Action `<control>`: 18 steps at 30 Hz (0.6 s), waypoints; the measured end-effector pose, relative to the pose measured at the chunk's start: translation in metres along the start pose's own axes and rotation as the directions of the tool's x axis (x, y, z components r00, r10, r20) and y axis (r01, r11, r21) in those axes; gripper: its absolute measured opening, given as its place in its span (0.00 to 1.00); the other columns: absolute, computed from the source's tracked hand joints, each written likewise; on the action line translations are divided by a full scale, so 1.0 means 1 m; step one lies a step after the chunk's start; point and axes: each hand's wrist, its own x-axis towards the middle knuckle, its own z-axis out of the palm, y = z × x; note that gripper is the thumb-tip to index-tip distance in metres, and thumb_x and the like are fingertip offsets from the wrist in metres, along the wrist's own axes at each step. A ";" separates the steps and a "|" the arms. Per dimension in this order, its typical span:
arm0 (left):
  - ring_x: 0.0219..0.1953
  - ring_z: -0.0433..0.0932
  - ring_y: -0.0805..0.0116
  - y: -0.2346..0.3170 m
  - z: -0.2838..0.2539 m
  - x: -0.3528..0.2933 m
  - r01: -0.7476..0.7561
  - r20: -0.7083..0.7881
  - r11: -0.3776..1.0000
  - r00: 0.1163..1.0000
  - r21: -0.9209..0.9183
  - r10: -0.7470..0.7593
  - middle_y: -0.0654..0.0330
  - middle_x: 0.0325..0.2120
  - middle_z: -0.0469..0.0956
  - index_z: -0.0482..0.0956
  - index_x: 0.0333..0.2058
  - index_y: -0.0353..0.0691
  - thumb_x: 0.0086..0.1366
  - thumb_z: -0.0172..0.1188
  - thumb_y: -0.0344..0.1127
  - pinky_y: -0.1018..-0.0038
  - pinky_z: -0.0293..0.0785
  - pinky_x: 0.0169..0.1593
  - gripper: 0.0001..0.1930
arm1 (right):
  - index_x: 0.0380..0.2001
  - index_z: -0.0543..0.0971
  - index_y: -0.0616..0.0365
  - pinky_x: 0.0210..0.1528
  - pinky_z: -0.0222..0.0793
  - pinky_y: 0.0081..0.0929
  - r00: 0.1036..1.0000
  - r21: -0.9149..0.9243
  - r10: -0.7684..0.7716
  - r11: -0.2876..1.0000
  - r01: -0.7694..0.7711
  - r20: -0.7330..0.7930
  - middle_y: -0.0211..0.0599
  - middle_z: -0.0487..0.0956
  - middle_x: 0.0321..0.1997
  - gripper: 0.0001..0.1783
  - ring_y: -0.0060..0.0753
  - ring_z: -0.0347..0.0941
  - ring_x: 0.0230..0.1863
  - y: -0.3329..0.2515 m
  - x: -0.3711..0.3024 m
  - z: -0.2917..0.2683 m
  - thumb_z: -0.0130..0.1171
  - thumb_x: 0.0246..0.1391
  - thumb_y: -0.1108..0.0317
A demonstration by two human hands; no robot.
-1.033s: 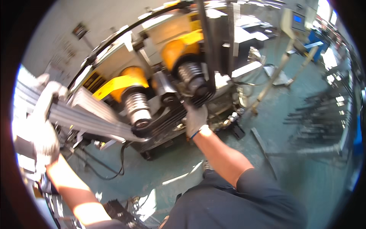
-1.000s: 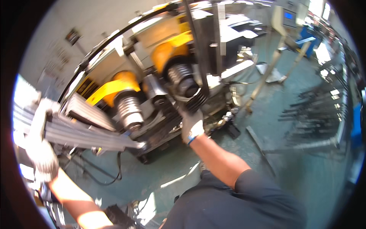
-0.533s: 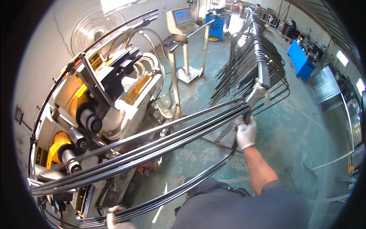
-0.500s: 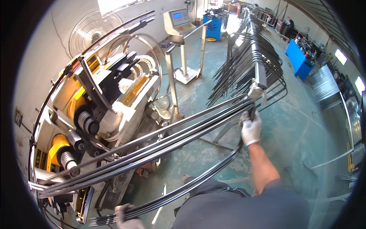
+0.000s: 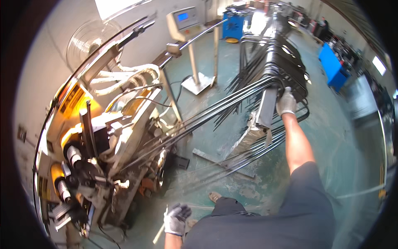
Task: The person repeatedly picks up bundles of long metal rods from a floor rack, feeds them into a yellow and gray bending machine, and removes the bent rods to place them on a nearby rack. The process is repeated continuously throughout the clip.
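A bundle of bent dark metal rods (image 5: pixel 222 106) lies across a long rack beam (image 5: pixel 266 107), its upper legs reaching left toward the machine. Lower legs of the bundle slant beneath the beam, smeared by motion. At the bend, on the beam's right side, my right hand (image 5: pixel 287 103) in a pale glove is closed round the rods; its fingertips are partly hidden. My left hand (image 5: pixel 177 218), gloved with a darkened palm side, is raised at the lower middle, fingers apart and nothing in it. Farther along the beam hang many similar bent rods (image 5: pixel 288 62).
A bending machine (image 5: pixel 120 145) with yellow parts and hoses fills the left side. Behind it stand a control panel (image 5: pixel 184 20) on a post and a fan (image 5: pixel 93 43). Blue cabinets (image 5: pixel 333 68) line the right. A metal bar (image 5: pixel 224 164) lies low under the beam.
The rod bundle has moved forward and onto the beam with my right hand. My left hand has let go of the lower rod ends and shifted right.
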 end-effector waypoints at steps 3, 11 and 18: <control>0.48 0.89 0.42 0.015 0.039 -0.006 -0.175 0.015 0.985 0.984 0.000 0.175 0.40 0.49 0.87 0.76 0.62 0.30 0.71 0.64 0.27 0.47 0.88 0.56 0.23 | 0.64 0.72 0.59 0.57 0.84 0.61 0.983 -0.255 -0.184 0.951 0.177 -0.007 0.60 0.89 0.50 0.21 0.68 0.88 0.55 -0.018 0.058 0.011 0.57 0.70 0.73; 0.41 0.90 0.62 -0.031 -0.011 -0.052 -0.214 -0.375 0.974 0.899 0.077 0.227 0.52 0.45 0.90 0.80 0.59 0.35 0.76 0.64 0.28 0.66 0.88 0.46 0.15 | 0.58 0.77 0.63 0.57 0.83 0.53 0.787 -0.188 -0.564 0.825 0.532 -0.250 0.57 0.90 0.47 0.20 0.61 0.88 0.52 -0.058 0.045 0.038 0.62 0.65 0.69; 0.36 0.87 0.66 -0.113 -0.124 -0.139 -0.383 -0.644 0.867 0.759 -0.318 0.099 0.55 0.41 0.89 0.81 0.56 0.39 0.76 0.63 0.27 0.69 0.85 0.40 0.12 | 0.53 0.81 0.66 0.57 0.82 0.47 0.711 0.448 -0.693 0.600 0.662 -0.123 0.55 0.91 0.44 0.20 0.54 0.88 0.49 -0.081 -0.297 0.091 0.66 0.61 0.66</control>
